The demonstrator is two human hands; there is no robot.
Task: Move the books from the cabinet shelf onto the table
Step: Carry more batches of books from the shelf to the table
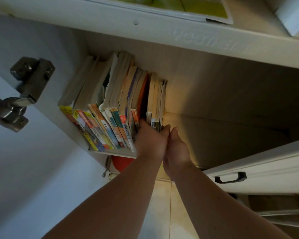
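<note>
White cabinet shelf holds a row of books standing upright, spines facing the viewer, packed against the cabinet's side wall beyond and to the left of the hands. Both bare arms reach forward into the cabinet. The left hand has its fingers pushed into the row, curled around a thin bundle of books at the row's right end, with its thumb on the bundle's far side. The right hand lies pressed against the left hand, thumb forward (whether it grips any book cannot be told). To the right of the hands the shelf is bare wood. A metal hinge sits far left of the hands; a black drawer handle lies to their lower right.
</note>
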